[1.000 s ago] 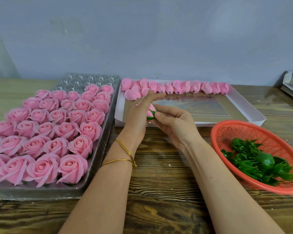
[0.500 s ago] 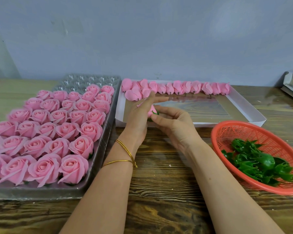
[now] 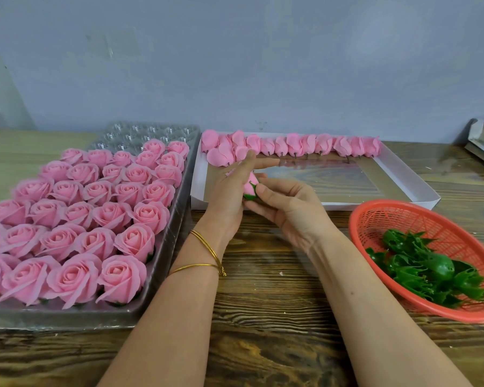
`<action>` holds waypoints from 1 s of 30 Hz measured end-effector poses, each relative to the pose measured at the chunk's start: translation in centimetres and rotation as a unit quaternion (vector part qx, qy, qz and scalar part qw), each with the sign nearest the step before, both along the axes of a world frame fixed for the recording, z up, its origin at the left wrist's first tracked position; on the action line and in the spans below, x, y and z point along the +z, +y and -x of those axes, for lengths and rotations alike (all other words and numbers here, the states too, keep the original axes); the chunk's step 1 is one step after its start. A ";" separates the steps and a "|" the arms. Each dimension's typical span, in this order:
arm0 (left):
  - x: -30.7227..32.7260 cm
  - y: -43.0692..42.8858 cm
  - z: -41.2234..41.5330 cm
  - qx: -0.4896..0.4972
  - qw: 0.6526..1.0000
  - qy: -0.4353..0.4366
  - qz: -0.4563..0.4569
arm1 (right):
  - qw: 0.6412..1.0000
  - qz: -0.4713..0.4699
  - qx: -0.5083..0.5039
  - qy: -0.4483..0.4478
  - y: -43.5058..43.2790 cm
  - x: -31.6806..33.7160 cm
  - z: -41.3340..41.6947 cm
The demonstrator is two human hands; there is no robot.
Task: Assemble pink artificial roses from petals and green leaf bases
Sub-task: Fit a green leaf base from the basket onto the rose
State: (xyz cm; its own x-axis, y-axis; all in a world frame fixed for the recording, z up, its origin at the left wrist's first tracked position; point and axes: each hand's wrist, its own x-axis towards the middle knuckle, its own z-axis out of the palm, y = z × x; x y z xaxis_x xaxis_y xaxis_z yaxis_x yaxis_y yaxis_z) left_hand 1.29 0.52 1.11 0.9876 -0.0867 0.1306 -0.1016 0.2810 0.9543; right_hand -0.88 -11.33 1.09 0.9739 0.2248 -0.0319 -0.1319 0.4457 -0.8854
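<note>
A wooden worktop [image 3: 263, 317] runs beneath a grey wall [image 3: 235, 65]; on its left sits a long clear plastic tray [image 3: 67, 317] packed with finished pink roses [image 3: 95, 208] in rows, the far cups at its back bare; to the right of the tray, further back, lies a shallow white box [image 3: 403, 174] with a row of pink petal bundles [image 3: 305, 145] lined along its far wall; at the right edge a red mesh basket [image 3: 355, 227] stands tilted, holding a heap of green leaf bases [image 3: 430, 269]; both forearms reach in from the near edge and meet over the front left corner of the box; the left hand [image 3: 229, 191] shows its back, fingers stretched nearly straight along the pink side of a rose bud [image 3: 250, 185], thumb hidden; the right hand [image 3: 291, 210] faces it, thumb and curled fingers pinching the bud's green base; the bud is held between the two hands, above the box; two thin gold bangles [image 3: 207, 252] circle the left wrist.
</note>
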 end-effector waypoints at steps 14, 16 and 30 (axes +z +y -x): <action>0.4 0.0 0.1 -0.054 0.998 0.007 -0.033 | 0.998 0.025 0.013 -0.057 0.0 -0.2 0.0; 0.3 0.1 0.1 -0.056 0.998 0.010 -0.038 | 0.997 0.033 0.014 -0.064 0.0 -0.2 0.1; 0.1 -0.4 0.0 -0.008 1.000 0.023 -0.002 | 0.994 0.075 -0.043 -0.072 0.1 -0.6 0.0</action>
State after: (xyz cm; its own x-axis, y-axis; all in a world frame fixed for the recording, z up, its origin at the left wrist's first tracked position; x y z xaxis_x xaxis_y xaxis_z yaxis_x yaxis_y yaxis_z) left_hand 1.32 0.13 1.17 0.9909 -0.1034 0.0856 -0.0539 0.2777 0.9592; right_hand -0.84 -11.22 0.53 0.9860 0.1445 0.0829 0.0342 0.3113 -0.9497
